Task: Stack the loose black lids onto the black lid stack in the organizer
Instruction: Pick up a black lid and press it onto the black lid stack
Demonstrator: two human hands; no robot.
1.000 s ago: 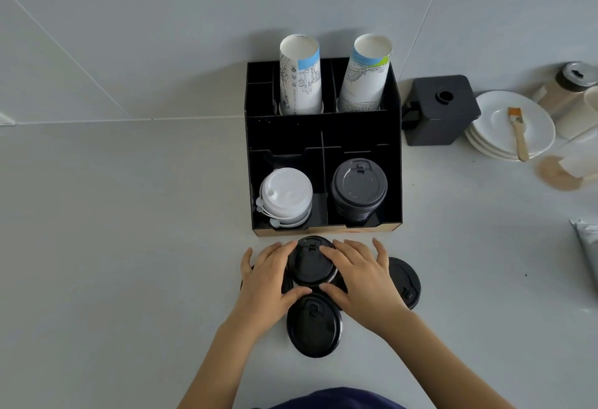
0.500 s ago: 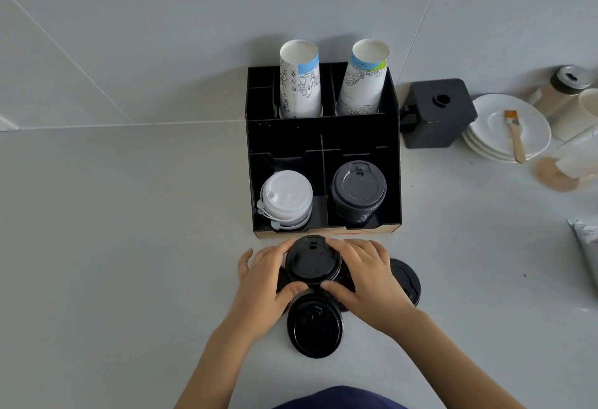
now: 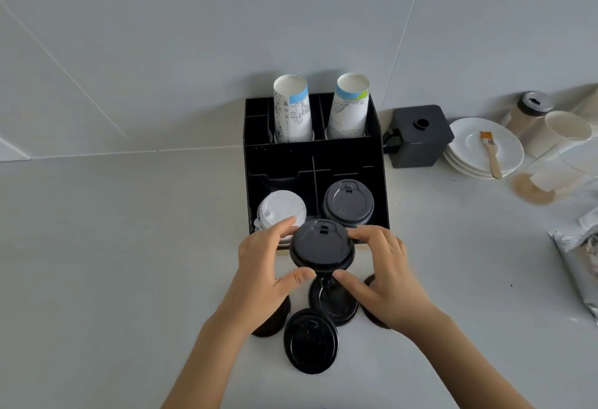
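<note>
Two hands hold one black lid over a pale tabletop (image 3: 113, 263), and we take things from the largest down. The black organizer (image 3: 315, 156) stands at twelve o'clock from the hands, against the wall; its two back slots each carry an upright paper cup stack, one with a blue band (image 3: 292, 109) at eleven o'clock and one with blue and green (image 3: 348, 107) at one o'clock. Its front left bay holds a white lid stack (image 3: 282, 209), and its front right bay holds the black lid stack (image 3: 348, 202), which is the target. At two o'clock, clear of the organizer, sit a black box (image 3: 417, 137) and a stack of white plates (image 3: 504, 150) with a brush (image 3: 491, 153) lying on top. The left hand (image 3: 262, 276) and right hand (image 3: 386, 276) are closed on the held lid (image 3: 321, 247) from opposite sides, thumbs at its near edge and fingers at its far rim, so it seems to stay level. It hangs just in front of the organizer, at about seven o'clock from the target stack. We judge the two-sided hold suits setting it squarely onto the stack. Below, at six o'clock, one loose lid (image 3: 311, 342) lies flat, another (image 3: 336, 306) lies beside it, and two more are largely hidden under the hands.
</note>
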